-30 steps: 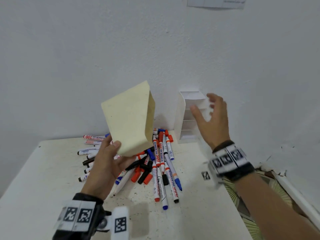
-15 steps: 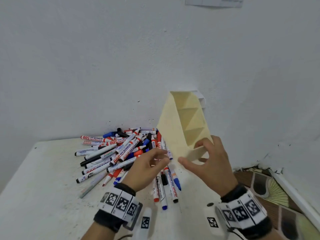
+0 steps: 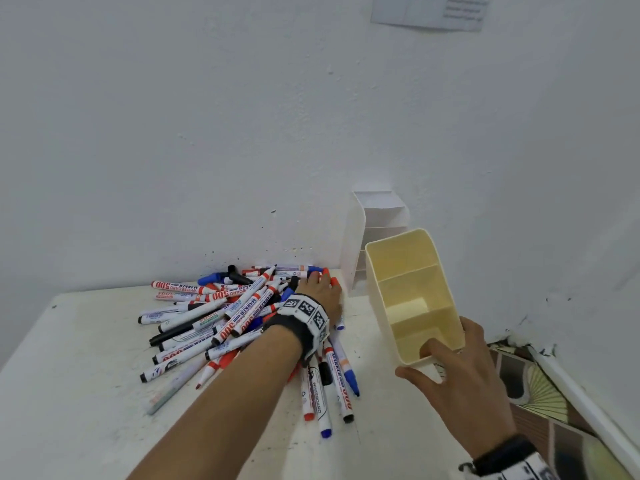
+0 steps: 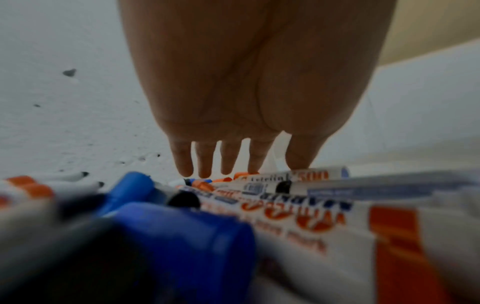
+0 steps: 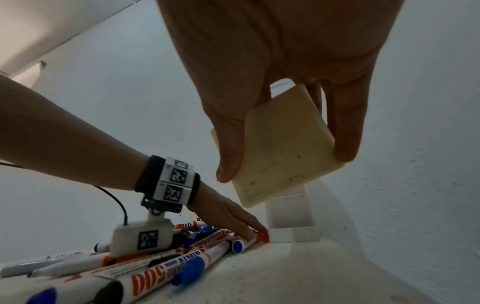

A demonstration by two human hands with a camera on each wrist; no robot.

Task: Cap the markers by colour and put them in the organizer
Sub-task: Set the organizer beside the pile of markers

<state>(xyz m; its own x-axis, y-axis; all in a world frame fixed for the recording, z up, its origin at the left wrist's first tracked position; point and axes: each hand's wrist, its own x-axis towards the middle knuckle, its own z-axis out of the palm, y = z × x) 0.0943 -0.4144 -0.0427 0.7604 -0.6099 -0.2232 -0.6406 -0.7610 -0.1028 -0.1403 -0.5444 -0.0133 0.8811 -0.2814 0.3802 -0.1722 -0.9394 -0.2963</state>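
While my right hand (image 3: 460, 372) gripped the cream-yellow organizer (image 3: 412, 292) by its near end, thumb on one side wall and fingers curled round the other, with one finger hooked over the rim into the nearest compartment, I held it off the white table (image 3: 69, 393), its open top tilted towards me and its three compartments showing. From the right wrist view its flat bottom faced the camera, well above the tabletop. My left hand (image 3: 320, 289) lay flat and relaxed on the far right edge of the pile of whiteboard markers (image 3: 221, 317), fingers straight and slightly spread, their tips touching the orange-red caps (image 3: 329, 275) next to the wall (image 3: 207, 133); it grasped nothing. Red, blue and black markers lay jumbled across the middle of the table, a few spread out towards me. Just behind the yellow organizer, a white organizer (image 3: 356, 244) stood against the wall in the corner.
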